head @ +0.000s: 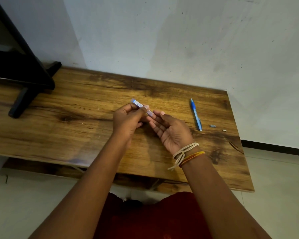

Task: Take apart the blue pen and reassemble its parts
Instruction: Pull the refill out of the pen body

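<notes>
The bench (76,107) is grained, knotty brown wood, worn dark in patches. Above its middle the left hand (126,120) pinches the barrel (141,107), a clear, blue-tinted tube tilted toward the far-left corner. The right hand (171,130) lies palm-up, fingers relaxed, holding nothing, fingertips just beside the tube's near end. Toward the right edge lie a slim blue refill part (196,114), a small metal tip (212,125) and a tiny white bit (224,130). Best to keep the tube steady and feed parts in straight, without forcing.

Pen barrel (141,107) held above counter (86,104) centre between left hand (128,119) and right hand (171,130). Second pen (196,114) lies towards right edge; two small parts (212,125) beyond it.
</notes>
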A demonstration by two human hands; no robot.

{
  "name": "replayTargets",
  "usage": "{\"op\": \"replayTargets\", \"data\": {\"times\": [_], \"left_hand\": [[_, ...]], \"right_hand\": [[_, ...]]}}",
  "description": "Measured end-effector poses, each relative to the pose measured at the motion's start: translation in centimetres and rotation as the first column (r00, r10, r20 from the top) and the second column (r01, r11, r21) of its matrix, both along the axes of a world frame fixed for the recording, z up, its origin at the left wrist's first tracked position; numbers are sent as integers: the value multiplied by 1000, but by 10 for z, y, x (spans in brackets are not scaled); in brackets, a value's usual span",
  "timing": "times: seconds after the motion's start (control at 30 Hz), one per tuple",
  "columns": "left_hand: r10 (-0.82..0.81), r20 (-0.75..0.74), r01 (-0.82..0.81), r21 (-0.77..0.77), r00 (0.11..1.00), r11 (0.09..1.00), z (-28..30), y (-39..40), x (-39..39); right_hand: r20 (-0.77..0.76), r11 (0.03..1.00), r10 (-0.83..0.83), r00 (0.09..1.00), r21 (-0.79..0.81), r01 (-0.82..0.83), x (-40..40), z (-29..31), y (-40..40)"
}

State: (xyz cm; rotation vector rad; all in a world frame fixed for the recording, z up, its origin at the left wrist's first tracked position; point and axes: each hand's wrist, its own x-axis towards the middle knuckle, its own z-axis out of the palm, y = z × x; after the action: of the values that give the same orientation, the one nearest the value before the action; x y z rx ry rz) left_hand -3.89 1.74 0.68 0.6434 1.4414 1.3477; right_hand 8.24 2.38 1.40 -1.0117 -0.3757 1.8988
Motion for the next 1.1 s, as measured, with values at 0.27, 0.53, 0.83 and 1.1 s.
{"op": "replayTargets", "data": {"times": [0.27, 0.53, 0.83, 1.1], "left_hand": [[-3, -261, 50, 174, 965, 983, 0, -1, 3], [35, -107, -25, 98, 994, 995, -1, 1, 3], [24, 18, -23, -25, 1000, 999, -1, 1, 2], [100, 2, -100, -42, 995, 994, -3, 3, -1]], "right_hand": [[-45, 997, 14, 999, -71, -17, 2, -2, 1], [-22, 998, 5, 1000, -61, -6, 3, -4, 0], [216, 996, -34, 976, 85, 16, 2, -5, -1], [448, 986, -86, 890, 166, 13, 8, -3, 2]]}}
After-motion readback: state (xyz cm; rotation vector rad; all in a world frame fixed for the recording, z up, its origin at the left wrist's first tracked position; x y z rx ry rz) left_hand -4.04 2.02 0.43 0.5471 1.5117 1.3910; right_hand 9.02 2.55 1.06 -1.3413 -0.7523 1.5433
